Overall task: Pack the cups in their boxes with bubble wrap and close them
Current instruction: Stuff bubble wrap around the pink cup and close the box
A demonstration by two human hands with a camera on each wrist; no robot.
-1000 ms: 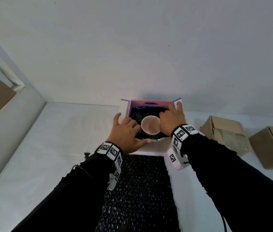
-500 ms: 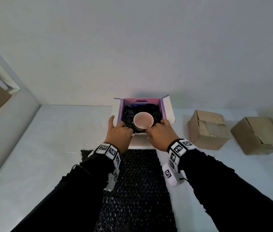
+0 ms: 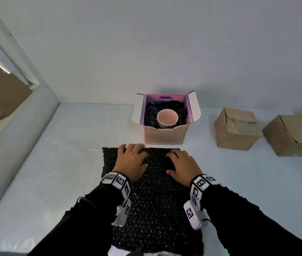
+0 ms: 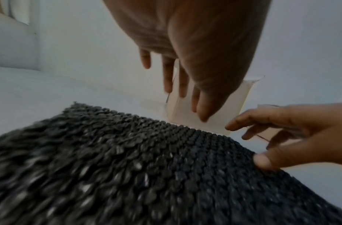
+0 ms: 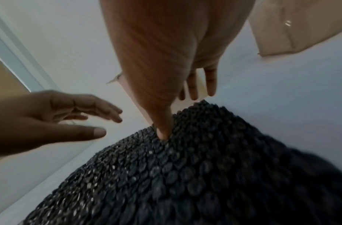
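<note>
The pink cup (image 3: 167, 118) already sits in black bubble wrap inside the open box (image 3: 165, 134) near the table's back edge, so topping it and shutting the flaps looks left to do. Both the left hand (image 3: 131, 161) and right hand (image 3: 183, 164) are spread wide, holding nothing, over the bubble wrap sheet (image 3: 155, 200) by the front edge. 2 brown boxes (image 3: 237, 130) sit closed at the right, and the purple label inside the open box is too small to read.

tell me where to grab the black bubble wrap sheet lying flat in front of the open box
Probably the far edge of the bubble wrap sheet, nearest the open box. It lies flat, so nothing stands up to grip: come from above at its two far corners and pinch the free edge. The left hand and right hand are already open over that end.
</note>
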